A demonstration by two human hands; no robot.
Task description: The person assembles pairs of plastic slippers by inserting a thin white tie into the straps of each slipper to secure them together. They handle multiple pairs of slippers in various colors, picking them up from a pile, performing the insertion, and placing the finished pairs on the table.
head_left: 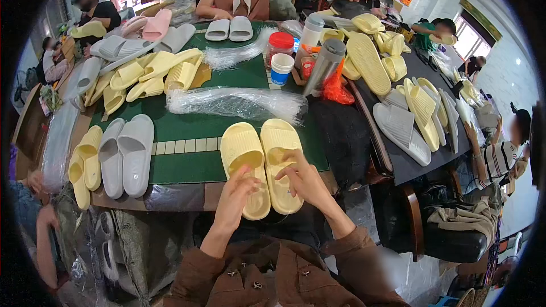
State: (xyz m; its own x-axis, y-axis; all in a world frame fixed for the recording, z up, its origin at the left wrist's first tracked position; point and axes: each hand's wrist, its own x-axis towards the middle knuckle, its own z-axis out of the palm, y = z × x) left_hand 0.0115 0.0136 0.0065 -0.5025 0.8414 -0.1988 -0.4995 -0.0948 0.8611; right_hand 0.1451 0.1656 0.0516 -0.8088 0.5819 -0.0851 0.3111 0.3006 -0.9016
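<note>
While the pair of pale yellow slide sandals (261, 165) lies side by side, soles down, at the near edge of the green counter (187, 128), both of the person's hands rest on its heels. The left hand (239, 190) has its fingers curled around the heel of the left slide; the right hand (301, 179) pinches the inner edge of the right slide with bent fingers. Neither grip looks tight. Handling the pair well probably means keeping the two slides flush and level, toes aligned, and gripping near the heels so the soft foam does not buckle. Just beyond the pair lies a bundle of clear plastic bags (233, 103). Left of the pair, near the counter's edge, sit a grey pair of slides (126, 154) and a yellow pair (85, 164). Farther behind the bags stands a red-lidded jar (280, 48).
</note>
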